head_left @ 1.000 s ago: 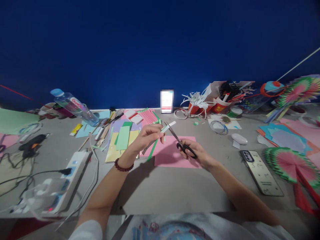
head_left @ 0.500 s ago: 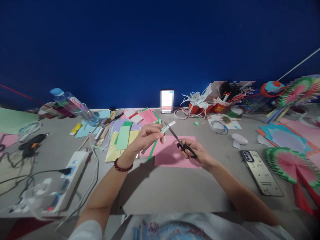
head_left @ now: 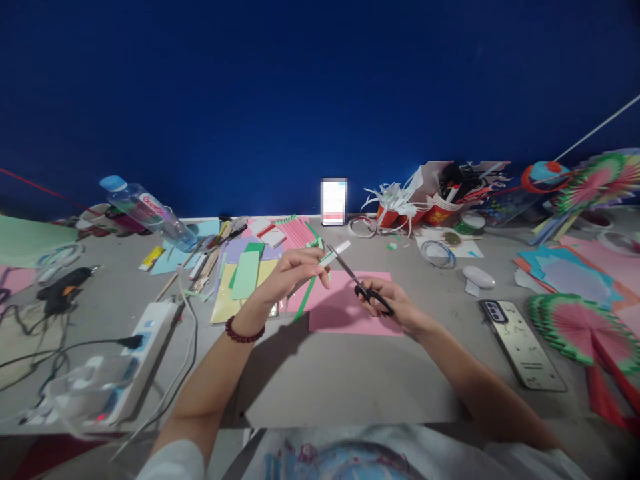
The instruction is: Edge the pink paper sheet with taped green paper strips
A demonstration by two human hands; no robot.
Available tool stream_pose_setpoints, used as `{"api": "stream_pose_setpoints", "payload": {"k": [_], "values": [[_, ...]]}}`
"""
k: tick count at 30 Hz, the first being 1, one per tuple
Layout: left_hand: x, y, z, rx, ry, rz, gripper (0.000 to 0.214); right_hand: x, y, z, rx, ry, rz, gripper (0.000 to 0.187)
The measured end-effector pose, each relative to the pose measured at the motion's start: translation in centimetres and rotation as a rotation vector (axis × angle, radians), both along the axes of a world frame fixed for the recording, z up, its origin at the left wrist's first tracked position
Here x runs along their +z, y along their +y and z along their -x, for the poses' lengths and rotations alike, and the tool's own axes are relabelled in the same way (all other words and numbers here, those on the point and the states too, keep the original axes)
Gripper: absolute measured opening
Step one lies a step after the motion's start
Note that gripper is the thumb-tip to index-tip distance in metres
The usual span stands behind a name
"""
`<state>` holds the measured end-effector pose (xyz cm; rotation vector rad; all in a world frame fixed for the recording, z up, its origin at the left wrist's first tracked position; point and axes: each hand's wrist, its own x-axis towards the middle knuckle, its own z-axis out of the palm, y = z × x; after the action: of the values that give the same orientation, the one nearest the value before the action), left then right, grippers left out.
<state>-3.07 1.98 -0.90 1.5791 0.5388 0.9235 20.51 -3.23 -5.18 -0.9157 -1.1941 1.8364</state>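
Between the thumb and fingers of my left hand point(head_left: 301, 268) is a narrow pale paper strip point(head_left: 342, 248), its free end pointing up to the right. My right hand point(head_left: 384, 300) grips black-handled scissors point(head_left: 356, 275), fingers around the handles. The scissors' blades reach up left to the strip and look nearly closed; whether they cut into it I cannot make out. Below both hands a pink paper sheet point(head_left: 350, 313) lies flat on the table. A dark green strip point(head_left: 306, 301) rests by the sheet's left side.
Coloured papers point(head_left: 245, 273) lie left of the pink sheet. A power strip point(head_left: 145, 353) with cables, a glue gun point(head_left: 67, 288) and a tilted bottle point(head_left: 155, 213) are further left. A phone point(head_left: 523, 347) and a watermelon-patterned paper fan point(head_left: 590, 333) lie right; red cups point(head_left: 440, 212) stand behind.
My left hand and the strip have shifted very slightly, and its fingers have moved a little. The right hand with the scissors stays almost in the same place.
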Motion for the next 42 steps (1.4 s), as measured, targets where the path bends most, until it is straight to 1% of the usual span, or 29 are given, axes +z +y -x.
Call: {"api": "stream_pose_setpoints", "payload": {"k": [9, 18, 27, 38, 42], "values": [[-0.47, 0.17, 0.34, -0.046, -0.001, 0.003, 0.025, -0.13, 0.06, -0.11, 0.016, 0.002, -0.017, 0.043], [-0.17, 0.15, 0.36, -0.037, 0.006, -0.009, 0.026, -0.33, 0.14, -0.29, -0.018, -0.01, 0.007, 0.035], [-0.11, 0.06, 0.32, -0.03, 0.003, -0.021, 0.024, 0.16, -0.02, -0.04, -0.032, -0.031, 0.013, 0.036], [-0.48, 0.17, 0.21, -0.005, 0.007, -0.023, 0.025, 0.11, 0.02, 0.03, -0.013, -0.036, -0.002, 0.042], [-0.29, 0.04, 0.13, 0.008, 0.005, -0.026, 0.024, 0.07, 0.03, 0.05, -0.013, -0.039, -0.012, 0.042]]}}
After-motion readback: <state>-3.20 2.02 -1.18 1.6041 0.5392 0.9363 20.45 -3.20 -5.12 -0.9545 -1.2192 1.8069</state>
